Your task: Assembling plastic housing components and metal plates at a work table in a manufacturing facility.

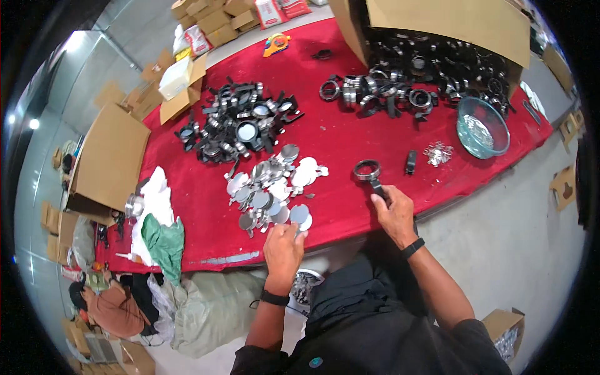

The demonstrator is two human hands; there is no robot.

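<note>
My right hand (396,217) is closed around the black handle of a ring-shaped part (367,170), its dark metal ring pointing away from me above the red cloth. At the near edge of a pile of flat silver discs with small tabs (269,187), my left hand (284,251) pinches one round metal disc (299,214). The fingers partly hide that disc's lower end. Right of the ring lies a small black clip-like piece (410,162), beside a heap of tiny silver pieces (438,154).
Black ring parts (247,122) are heaped at the far left, more spilling from a tipped cardboard box (450,19) at far right. A glass bowl (483,128) holds small metal pieces. White and green cloths (164,237) lie left; a person (115,306) sits beyond a large sack (212,312).
</note>
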